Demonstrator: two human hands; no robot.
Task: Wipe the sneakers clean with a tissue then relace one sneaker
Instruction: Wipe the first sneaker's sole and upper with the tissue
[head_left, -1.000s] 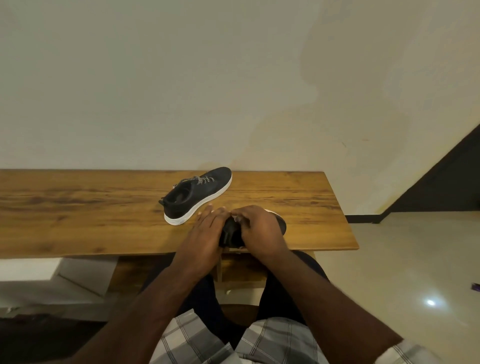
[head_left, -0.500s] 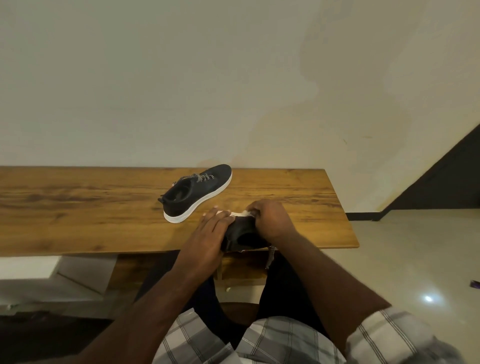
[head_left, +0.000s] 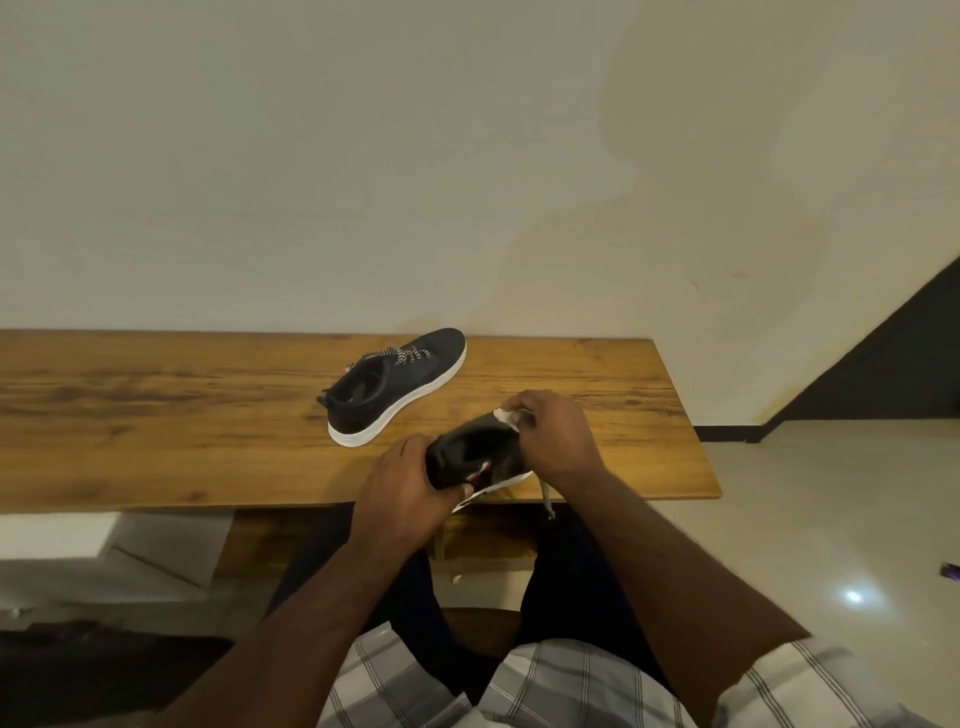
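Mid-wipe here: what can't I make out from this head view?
- Held sneaker: toe and far side hidden behind the right hand.
- Tissue: only a scrap shows past the fingers.
- Heel: covered by the left hand.
- Dirt on either sneaker: too dim to judge, including the far sneaker.

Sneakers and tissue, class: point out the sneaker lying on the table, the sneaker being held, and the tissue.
Sneaker on the table (head_left: 384, 392), head view, on its dark upper.
Held sneaker (head_left: 470, 452), head view, on its dark inside opening.
Tissue (head_left: 505, 415), head view, on the white wad at the right hand's fingertips.
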